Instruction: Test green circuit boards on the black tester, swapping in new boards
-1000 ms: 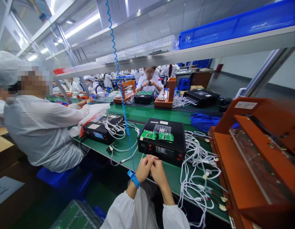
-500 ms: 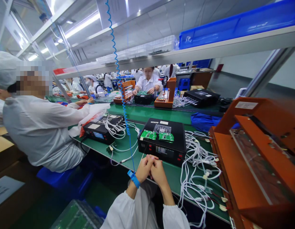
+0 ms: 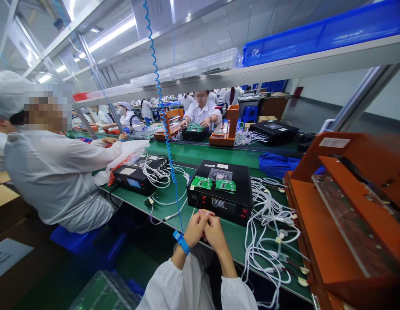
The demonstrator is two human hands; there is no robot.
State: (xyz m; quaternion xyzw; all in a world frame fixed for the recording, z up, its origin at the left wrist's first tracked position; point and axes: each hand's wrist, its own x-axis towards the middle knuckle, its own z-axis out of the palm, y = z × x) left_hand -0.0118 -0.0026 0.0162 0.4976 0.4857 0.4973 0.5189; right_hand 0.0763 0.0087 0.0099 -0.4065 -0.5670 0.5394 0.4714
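My left hand (image 3: pixel 195 228), with a blue strap (image 3: pixel 181 242) round its wrist, meets my right hand (image 3: pixel 214 231) at the front edge of the green bench (image 3: pixel 228 237). The fingers of both are closed and pressed together; anything between them is hidden. A thin pale stick or wire shows at my left hand. Just beyond stands a black box (image 3: pixel 241 183) with a fan grille and red switches. Two green circuit boards, one on the left (image 3: pixel 201 182) and one on the right (image 3: pixel 225 185), lie on its top.
White cables (image 3: pixel 267 215) lie tangled right of the box, beside an orange fixture (image 3: pixel 335 241). At left are a smaller black box (image 3: pixel 135 183) and a seated person (image 3: pixel 57 172). A coiled blue cord (image 3: pixel 159 86) hangs in front. Another person (image 3: pixel 201 113) sits across.
My hands have not moved. Across the bench, the other person's hands have shifted slightly over the green boards on a black box.
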